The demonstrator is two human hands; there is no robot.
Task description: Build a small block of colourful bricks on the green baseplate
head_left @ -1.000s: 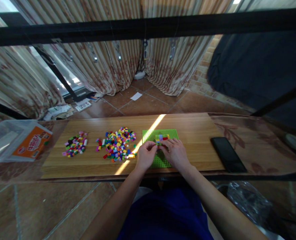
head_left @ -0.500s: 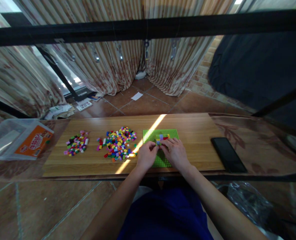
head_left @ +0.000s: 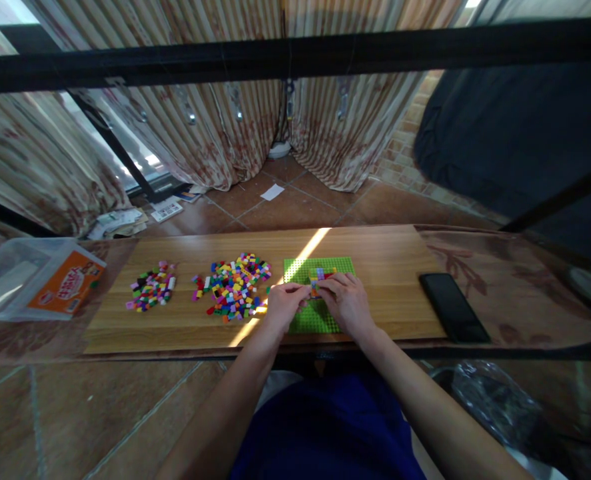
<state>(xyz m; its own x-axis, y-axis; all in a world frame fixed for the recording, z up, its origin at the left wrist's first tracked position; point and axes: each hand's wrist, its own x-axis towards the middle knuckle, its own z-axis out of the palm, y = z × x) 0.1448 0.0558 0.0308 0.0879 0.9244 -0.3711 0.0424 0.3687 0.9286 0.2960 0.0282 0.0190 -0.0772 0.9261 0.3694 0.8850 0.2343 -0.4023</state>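
A green studded baseplate (head_left: 320, 322) lies on the wooden board in front of me. Small toy building bricks (head_left: 320, 274), lilac, red and yellow, stand on its middle, partly covered by my fingers. My left hand (head_left: 286, 305) comes in from the left, its thumb and fingers pinched at the bricks. From the right, my right hand (head_left: 349, 301) meets it, fingers curled and closed on the small bricks (head_left: 314, 288) between both sets of fingertips. Bluish and orange colours show there, but the exact pieces are mostly hidden.
A large pile of mixed bricks (head_left: 240, 287) lies left of the baseplate, a smaller pile (head_left: 151, 288) farther left. A clear plastic tub (head_left: 20, 293) with an orange label stands at the far left. A black phone (head_left: 454, 308) lies at right.
My left hand has shifted slightly left and turned, its fingers now pointing more to the right. My right hand stays nearly in place at the bricks.
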